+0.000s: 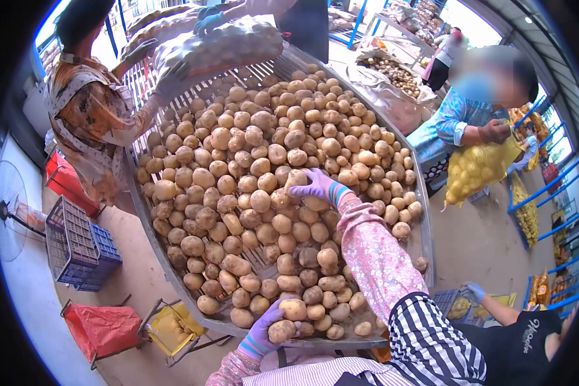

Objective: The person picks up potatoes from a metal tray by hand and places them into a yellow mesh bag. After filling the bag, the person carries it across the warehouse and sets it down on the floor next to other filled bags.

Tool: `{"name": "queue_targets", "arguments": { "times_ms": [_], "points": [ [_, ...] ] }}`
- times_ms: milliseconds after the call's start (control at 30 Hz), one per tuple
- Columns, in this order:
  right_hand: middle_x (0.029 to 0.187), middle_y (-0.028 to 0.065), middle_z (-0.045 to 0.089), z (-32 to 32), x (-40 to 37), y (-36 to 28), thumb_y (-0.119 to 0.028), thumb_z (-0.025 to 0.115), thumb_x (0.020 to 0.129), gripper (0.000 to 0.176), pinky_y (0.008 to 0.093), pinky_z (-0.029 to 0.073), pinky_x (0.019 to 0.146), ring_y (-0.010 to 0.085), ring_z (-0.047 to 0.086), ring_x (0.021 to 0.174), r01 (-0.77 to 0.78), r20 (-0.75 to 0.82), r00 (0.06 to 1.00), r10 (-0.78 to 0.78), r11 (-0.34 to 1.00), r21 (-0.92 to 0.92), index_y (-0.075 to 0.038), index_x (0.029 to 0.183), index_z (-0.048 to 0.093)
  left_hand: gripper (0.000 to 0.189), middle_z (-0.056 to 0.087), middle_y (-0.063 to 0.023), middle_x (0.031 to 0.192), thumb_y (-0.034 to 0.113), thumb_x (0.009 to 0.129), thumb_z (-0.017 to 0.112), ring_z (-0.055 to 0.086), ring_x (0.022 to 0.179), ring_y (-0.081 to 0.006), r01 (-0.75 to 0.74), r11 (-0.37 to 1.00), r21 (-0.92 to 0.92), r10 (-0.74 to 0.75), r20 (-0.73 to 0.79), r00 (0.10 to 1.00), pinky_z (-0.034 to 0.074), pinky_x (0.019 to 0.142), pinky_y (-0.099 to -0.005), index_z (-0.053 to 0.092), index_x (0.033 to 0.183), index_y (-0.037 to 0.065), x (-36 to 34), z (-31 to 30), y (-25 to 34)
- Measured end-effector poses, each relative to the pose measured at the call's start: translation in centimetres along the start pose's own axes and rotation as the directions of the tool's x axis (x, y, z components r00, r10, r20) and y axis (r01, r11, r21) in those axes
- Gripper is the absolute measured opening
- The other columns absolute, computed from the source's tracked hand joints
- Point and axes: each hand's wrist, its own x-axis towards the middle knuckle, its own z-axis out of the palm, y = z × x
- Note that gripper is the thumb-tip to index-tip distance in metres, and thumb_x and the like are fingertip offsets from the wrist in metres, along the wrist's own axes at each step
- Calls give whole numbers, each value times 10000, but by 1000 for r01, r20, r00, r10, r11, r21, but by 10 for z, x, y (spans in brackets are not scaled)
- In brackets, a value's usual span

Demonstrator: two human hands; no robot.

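Potato (282, 332) lies at the near rim of the slatted table (145, 215), cupped in the left hand (262, 329). Gloved fingers wrap it from the left and below, clenched around it. Its long axis runs roughly across the view. A second potato (294, 309) touches it just above, by the thumb. Right hand (320, 186) is well apart, farther up the heap, fingers draped palm-down over a tuber (297, 178); whether they grip it cannot be told. Across the table, another person holds a mesh sack (219, 45).
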Motion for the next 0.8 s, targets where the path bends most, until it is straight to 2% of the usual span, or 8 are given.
{"name": "queue_targets", "arguments": {
  "times_ms": [67,167,267,433,500,700,767,800],
  "points": [
    [1529,229,404,12,-8,7,-700,835,669,1038,451,361,1196,403,440,1414,12,-114,993,-15,999,-32,-138,1485,526,527,523,-149,1422,290,1031,549,603,1179,-246,138,975,-176,-137,15,990,554,961,-421,428,1509,105,-2,5,1],
    [1551,231,379,26,-60,4,-638,876,642,935,452,403,1167,419,468,1396,44,-200,976,-92,972,-231,-128,1385,628,553,557,-127,1376,324,1016,563,625,1133,-254,-22,954,299,43,-65,997,568,918,-431,431,1509,112,-6,26,3],
    [1584,219,347,38,-113,13,-516,887,631,757,460,476,1102,408,551,1316,66,-151,980,-126,934,-351,-215,1299,694,531,602,-95,1307,332,1008,584,646,1044,-233,173,912,-373,-216,-77,973,581,862,-404,463,1489,141,-7,25,-7],
    [1587,221,346,44,-188,41,-496,871,649,713,461,491,1087,409,573,1294,-16,-153,988,-33,952,-305,-223,1284,699,535,612,-74,1268,370,1001,605,647,1024,-192,174,932,-318,-226,-134,965,578,824,-340,485,1474,150,-18,54,-25],
    [1552,232,381,55,-214,53,-468,897,639,683,469,492,1079,426,584,1263,-6,-202,978,-55,957,-289,-205,1243,718,471,653,-100,1190,372,978,662,667,998,-266,168,893,-418,-246,-139,959,610,816,-441,572,1372,128,-19,57,-38],
    [1557,228,386,80,-288,78,-481,900,637,746,453,458,1117,409,541,1326,-122,-277,958,69,976,-179,-220,1303,684,432,679,-116,1116,372,974,662,676,1028,-277,-107,992,-69,75,-359,930,616,831,-429,618,1251,44,-41,63,-90],
    [1499,212,447,90,-294,99,-518,909,637,785,440,445,1126,381,533,1331,-40,-341,940,6,995,-93,-172,1303,677,617,632,-147,1238,-89,945,643,659,1142,-210,-105,940,-325,42,-195,980,611,934,-345,357,1471,64,-55,61,-88],
    [1439,206,497,96,-297,106,-551,910,644,814,433,443,1123,358,535,1322,41,-388,921,-30,999,21,-120,1292,671,499,638,-172,1223,21,1008,610,655,1154,-230,-208,978,4,204,-205,957,615,936,-360,386,1453,49,-60,59,-95]
  ]
}}
